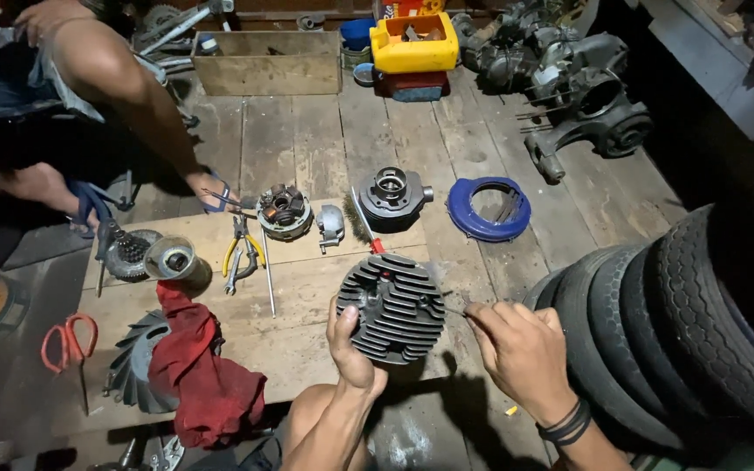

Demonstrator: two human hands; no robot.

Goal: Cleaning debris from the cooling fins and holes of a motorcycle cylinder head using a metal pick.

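meanwhile left hand (351,344) grips finned cylinder head (392,307); right hand (517,349) pinches thin tool (457,308), below yellow box (414,42).

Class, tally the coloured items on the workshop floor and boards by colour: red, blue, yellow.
Red: 2, the rag and scissors
Blue: 1, the ring cover
Yellow: 2, the toolbox and pliers
Total: 5

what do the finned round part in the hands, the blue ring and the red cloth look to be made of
Finned round part, held by the left hand: likely cast metal, dull dark grey, with rigid parallel fins. Blue ring: plastic or painted metal, smooth with a slight sheen; unclear which. Red cloth: woven fabric, matte, crumpled in soft folds.
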